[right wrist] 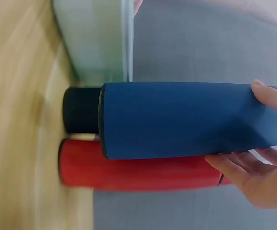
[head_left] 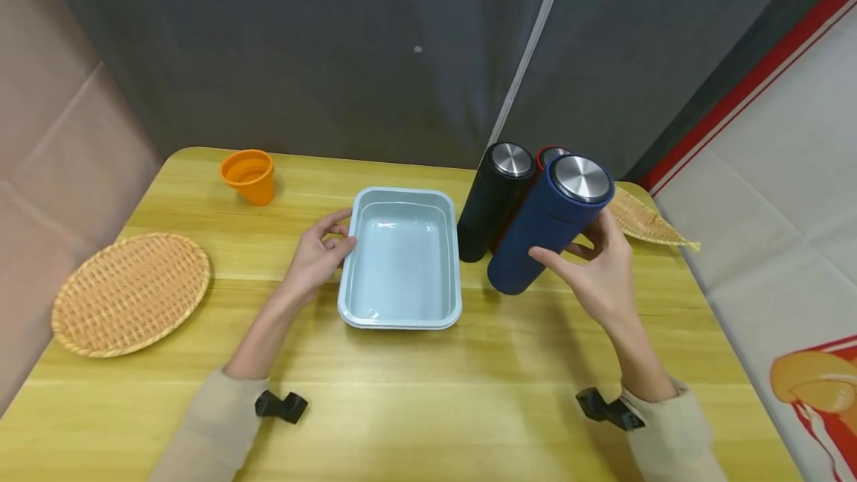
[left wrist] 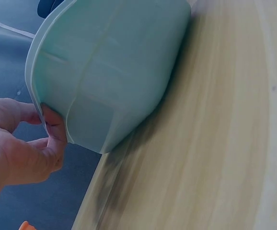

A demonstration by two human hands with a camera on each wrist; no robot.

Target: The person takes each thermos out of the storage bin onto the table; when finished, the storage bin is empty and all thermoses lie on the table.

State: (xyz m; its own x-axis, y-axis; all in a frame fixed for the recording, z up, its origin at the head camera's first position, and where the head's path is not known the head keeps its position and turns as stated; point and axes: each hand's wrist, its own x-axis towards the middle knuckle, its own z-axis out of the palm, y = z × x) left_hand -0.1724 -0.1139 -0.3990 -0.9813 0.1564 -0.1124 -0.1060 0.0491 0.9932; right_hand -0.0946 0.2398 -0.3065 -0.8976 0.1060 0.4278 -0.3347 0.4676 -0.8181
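My left hand [head_left: 320, 251] pinches the left rim of a pale blue rectangular basin [head_left: 402, 266], thumb on one side and fingers on the other in the left wrist view. The basin looks empty inside. With my right hand [head_left: 599, 266] I grip a blue thermos [head_left: 545, 233] with a silver lid around its upper part. Its base hangs above the wood in the right wrist view. Just behind it stand a black thermos [head_left: 483, 210], close to the basin's right side, and a red thermos [right wrist: 143, 165], mostly hidden in the head view.
An orange cup [head_left: 257, 188] stands at the back left of the wooden table [head_left: 402, 407]. A round woven tray [head_left: 134, 292] lies at the left edge. Another woven piece [head_left: 643, 218] lies at the back right, partly behind my right hand. A grey panel [head_left: 301, 58] rises behind the table.
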